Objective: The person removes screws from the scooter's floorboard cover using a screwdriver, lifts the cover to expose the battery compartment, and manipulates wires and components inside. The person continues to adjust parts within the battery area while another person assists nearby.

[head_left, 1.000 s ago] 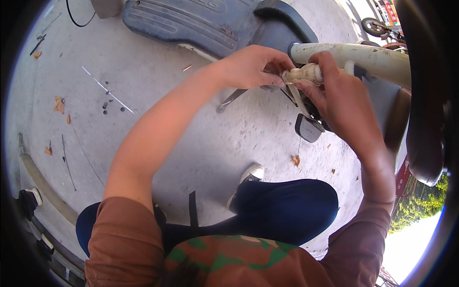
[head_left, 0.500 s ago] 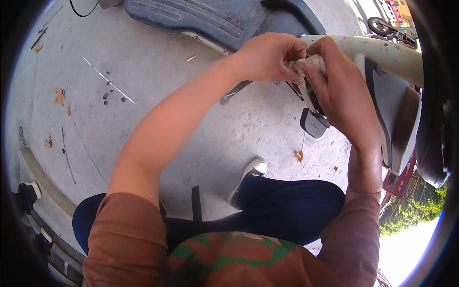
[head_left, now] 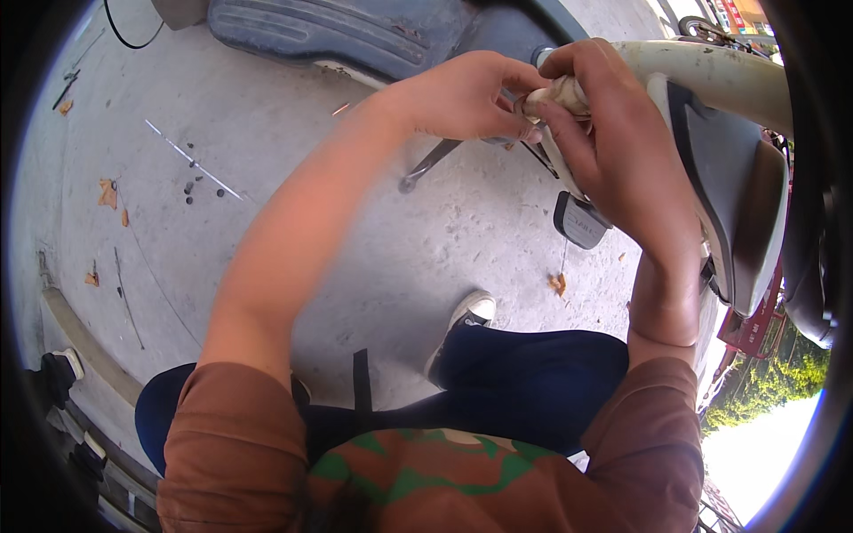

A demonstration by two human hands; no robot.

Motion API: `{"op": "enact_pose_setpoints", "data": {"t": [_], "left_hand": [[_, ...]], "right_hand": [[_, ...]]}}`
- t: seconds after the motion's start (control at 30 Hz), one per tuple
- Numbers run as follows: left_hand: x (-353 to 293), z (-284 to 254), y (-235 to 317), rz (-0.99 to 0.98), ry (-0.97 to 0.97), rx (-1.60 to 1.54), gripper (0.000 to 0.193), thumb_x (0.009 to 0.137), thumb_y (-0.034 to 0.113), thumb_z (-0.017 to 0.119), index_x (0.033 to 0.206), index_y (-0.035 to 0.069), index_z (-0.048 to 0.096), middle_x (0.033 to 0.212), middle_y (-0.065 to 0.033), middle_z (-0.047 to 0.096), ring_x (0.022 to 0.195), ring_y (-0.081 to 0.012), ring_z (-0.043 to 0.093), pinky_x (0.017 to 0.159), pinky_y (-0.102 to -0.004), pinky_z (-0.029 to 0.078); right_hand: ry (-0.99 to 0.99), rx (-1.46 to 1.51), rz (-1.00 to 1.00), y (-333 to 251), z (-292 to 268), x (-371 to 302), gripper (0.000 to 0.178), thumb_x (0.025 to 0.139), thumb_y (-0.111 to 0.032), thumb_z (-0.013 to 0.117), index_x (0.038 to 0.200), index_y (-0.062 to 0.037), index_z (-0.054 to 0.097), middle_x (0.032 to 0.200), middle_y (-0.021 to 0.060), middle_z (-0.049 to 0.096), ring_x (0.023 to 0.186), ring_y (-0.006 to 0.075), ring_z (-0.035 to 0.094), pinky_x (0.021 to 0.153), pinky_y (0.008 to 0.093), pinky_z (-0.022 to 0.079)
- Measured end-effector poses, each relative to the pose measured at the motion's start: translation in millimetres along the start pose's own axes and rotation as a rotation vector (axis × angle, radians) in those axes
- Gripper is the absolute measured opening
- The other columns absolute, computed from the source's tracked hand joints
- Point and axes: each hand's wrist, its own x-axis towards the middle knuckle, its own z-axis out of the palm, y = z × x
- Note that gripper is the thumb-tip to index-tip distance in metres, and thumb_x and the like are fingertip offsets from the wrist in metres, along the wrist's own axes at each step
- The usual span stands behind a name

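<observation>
Both hands meet at the pedal side of a pale-framed scooter or electric bike. A dirty whitish lump, rag-like in look (head_left: 569, 93), is held between them; its exact kind is unclear. My right hand (head_left: 631, 133) wraps over its right side, thumb pressed along the front. At its left end, my left hand (head_left: 484, 98) is closed, with thumb and bent fingers around the edge; the fingertips are partly hidden. Just below the hands a pale crank arm (head_left: 560, 160) runs down to a black pedal (head_left: 582, 220).
The black footboard (head_left: 329, 31) lies beyond my left hand, with a metal stand (head_left: 431, 164) below it. A pale frame tube (head_left: 711, 80) crosses at right, above a dark seat-like part (head_left: 751, 213). A thin white rod (head_left: 193, 160) and small black pieces lie on the concrete.
Both hands have shifted slightly up and left in the picture with the whitish lump between them. The whole scene has moved a little because the view has shifted.
</observation>
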Motion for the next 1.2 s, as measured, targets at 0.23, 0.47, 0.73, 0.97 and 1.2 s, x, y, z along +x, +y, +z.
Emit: {"op": "enact_pose_setpoints", "data": {"t": [0.23,0.47,0.73,0.97,1.2], "left_hand": [[7.7,9.3,-20.0,0.091,0.117,-0.042,0.036,0.085,0.010,0.081,0.118,0.002,0.069,0.110,-0.0067,0.069,0.108,-0.0153,0.065,0.094,-0.0317,0.055],[2.0,7.3,-12.4,0.031,0.034,-0.210,0.034,0.084,0.011,0.082,0.113,0.000,0.068,0.112,-0.0052,0.069,0.105,-0.0160,0.066,0.092,-0.0308,0.054],[4.7,15.1,-10.9,0.055,0.109,-0.031,0.047,0.085,0.007,0.080,0.129,0.001,0.063,0.116,-0.0094,0.069,0.103,-0.0186,0.068,0.086,-0.0305,0.057],[2.5,7.3,-19.2,0.099,0.083,-0.316,0.054,0.078,0.006,0.086,0.128,0.002,0.064,0.114,-0.0098,0.069,0.104,-0.0188,0.068,0.084,-0.0330,0.059],[5.8,11.5,-20.1,0.089,0.161,0.069,0.051,0.081,0.007,0.083,0.128,0.004,0.064,0.115,-0.0107,0.070,0.110,-0.0191,0.066,0.096,-0.0352,0.056]], "right_hand": [[-0.069,-0.098,0.145,-8.4,-9.6,1.0,0.033,0.096,-0.025,0.068,0.119,-0.0055,0.055,0.101,0.0169,0.065,0.080,0.0341,0.068,0.072,0.0375,0.053],[-0.060,-0.051,0.007,0.6,-13.1,-4.5,0.034,0.095,-0.021,0.068,0.122,-0.0047,0.056,0.107,0.0171,0.065,0.087,0.0368,0.067,0.076,0.0396,0.053],[-0.051,-0.006,0.034,1.7,-9.5,-9.1,0.035,0.092,-0.008,0.066,0.127,-0.0050,0.058,0.115,0.0146,0.061,0.096,0.0331,0.066,0.080,0.0357,0.054],[-0.034,0.057,-0.047,-4.2,-15.0,-5.5,0.035,0.093,-0.010,0.067,0.127,-0.0064,0.059,0.110,0.0137,0.062,0.092,0.0305,0.067,0.077,0.0343,0.054],[-0.067,-0.019,0.194,-8.9,-9.5,-3.2,0.038,0.091,-0.015,0.071,0.126,-0.0070,0.060,0.111,0.0130,0.062,0.092,0.0285,0.066,0.073,0.0348,0.054]]}}
